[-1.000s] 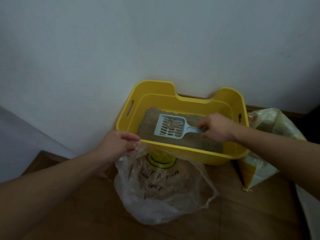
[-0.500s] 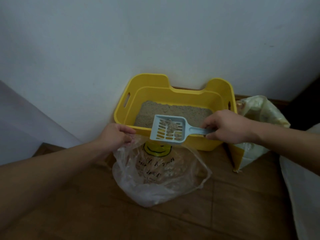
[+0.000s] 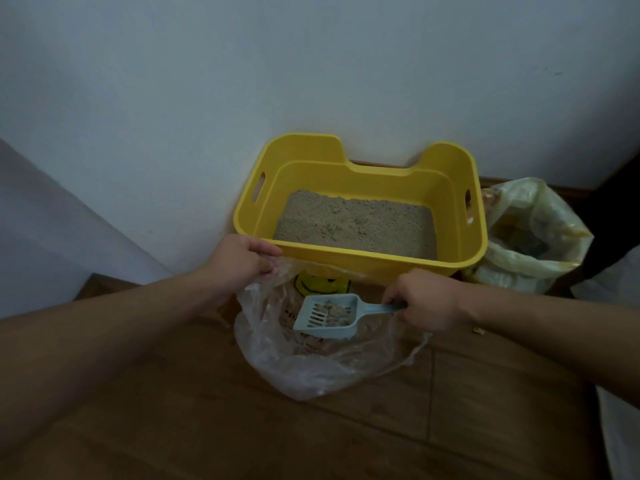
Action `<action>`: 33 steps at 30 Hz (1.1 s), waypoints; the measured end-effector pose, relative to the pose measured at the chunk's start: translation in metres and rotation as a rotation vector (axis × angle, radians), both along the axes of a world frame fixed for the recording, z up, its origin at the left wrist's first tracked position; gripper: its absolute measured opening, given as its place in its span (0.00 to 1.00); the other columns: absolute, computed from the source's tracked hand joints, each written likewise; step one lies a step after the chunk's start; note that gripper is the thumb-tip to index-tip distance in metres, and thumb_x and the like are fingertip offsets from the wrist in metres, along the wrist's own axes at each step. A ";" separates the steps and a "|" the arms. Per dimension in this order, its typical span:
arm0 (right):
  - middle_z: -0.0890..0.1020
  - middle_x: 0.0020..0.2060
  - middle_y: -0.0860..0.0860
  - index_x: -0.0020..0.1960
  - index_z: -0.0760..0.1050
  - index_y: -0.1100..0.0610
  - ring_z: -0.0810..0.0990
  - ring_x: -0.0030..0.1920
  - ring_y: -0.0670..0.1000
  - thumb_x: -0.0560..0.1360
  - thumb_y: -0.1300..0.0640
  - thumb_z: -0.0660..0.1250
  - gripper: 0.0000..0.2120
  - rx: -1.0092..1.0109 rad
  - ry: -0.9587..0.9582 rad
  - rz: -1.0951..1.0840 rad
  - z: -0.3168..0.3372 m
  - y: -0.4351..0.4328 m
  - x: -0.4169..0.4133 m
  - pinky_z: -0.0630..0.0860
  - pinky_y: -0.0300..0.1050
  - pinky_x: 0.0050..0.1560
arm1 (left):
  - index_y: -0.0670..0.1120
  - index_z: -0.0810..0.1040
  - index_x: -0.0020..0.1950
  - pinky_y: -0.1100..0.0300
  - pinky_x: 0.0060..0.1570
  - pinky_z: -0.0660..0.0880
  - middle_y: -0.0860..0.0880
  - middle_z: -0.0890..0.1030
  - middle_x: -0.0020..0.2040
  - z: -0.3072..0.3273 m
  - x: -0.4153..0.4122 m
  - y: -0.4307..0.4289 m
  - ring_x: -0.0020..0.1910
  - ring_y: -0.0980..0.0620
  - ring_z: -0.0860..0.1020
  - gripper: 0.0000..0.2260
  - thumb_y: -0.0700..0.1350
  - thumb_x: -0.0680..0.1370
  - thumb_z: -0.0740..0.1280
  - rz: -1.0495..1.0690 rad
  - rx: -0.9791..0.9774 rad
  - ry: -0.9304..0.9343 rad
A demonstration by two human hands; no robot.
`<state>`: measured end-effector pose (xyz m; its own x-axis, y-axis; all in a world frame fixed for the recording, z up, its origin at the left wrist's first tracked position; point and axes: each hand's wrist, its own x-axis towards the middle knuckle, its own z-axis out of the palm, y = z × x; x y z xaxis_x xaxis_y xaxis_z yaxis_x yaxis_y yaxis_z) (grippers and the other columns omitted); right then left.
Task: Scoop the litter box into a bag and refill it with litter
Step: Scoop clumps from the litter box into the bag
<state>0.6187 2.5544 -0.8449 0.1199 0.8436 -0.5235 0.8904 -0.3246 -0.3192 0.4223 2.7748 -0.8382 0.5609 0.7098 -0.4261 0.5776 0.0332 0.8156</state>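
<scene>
Print on clear bag [image 3: 311, 375] is unreadable; right fingers [image 3: 393, 296] grip loaded scoop [image 3: 323, 330] above it, left fingers [image 3: 267, 251] pinch its rim.

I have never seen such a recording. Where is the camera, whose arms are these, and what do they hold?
There is no machine: these are a person's two bare arms, filmed by a camera worn on the head, looking forward and down. On the wooden floor, against the wall, stands a yellow litter box with grey litter inside. Before it lies a clear plastic bag; the left hand grips its edge. The right hand has its fingers curled round the handle of a pale blue scoop, which carries some clumps above the bag's opening. Right of the box stands an opened sack.
</scene>
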 end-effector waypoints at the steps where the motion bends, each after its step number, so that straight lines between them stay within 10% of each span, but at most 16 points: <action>1: 0.84 0.51 0.48 0.56 0.82 0.52 0.80 0.52 0.50 0.73 0.59 0.64 0.14 -0.010 0.000 0.006 -0.003 0.002 0.001 0.75 0.41 0.50 | 0.39 0.80 0.48 0.63 0.37 0.81 0.37 0.82 0.46 0.000 0.000 0.000 0.38 0.50 0.82 0.10 0.26 0.75 0.65 -0.001 0.003 -0.001; 8: 0.84 0.53 0.48 0.57 0.81 0.52 0.80 0.53 0.49 0.77 0.58 0.62 0.13 -0.075 0.063 0.002 -0.014 0.006 0.004 0.75 0.42 0.52 | 0.39 0.80 0.47 0.62 0.38 0.81 0.38 0.82 0.44 -0.003 0.001 0.003 0.37 0.50 0.82 0.10 0.26 0.75 0.65 -0.004 0.009 -0.011; 13: 0.86 0.40 0.50 0.36 0.76 0.51 0.84 0.39 0.45 0.76 0.64 0.58 0.15 -0.127 0.163 -0.071 -0.018 0.007 0.006 0.78 0.40 0.42 | 0.40 0.80 0.46 0.61 0.39 0.81 0.39 0.83 0.44 -0.008 0.001 0.006 0.36 0.52 0.83 0.10 0.26 0.75 0.66 0.006 0.012 0.000; 33: 0.86 0.42 0.51 0.47 0.80 0.55 0.86 0.43 0.46 0.80 0.63 0.60 0.11 -0.069 0.364 -0.172 -0.005 0.003 0.011 0.80 0.42 0.46 | 0.39 0.81 0.48 0.58 0.42 0.80 0.43 0.83 0.40 -0.016 0.000 0.009 0.38 0.51 0.82 0.11 0.26 0.74 0.66 0.033 0.008 0.024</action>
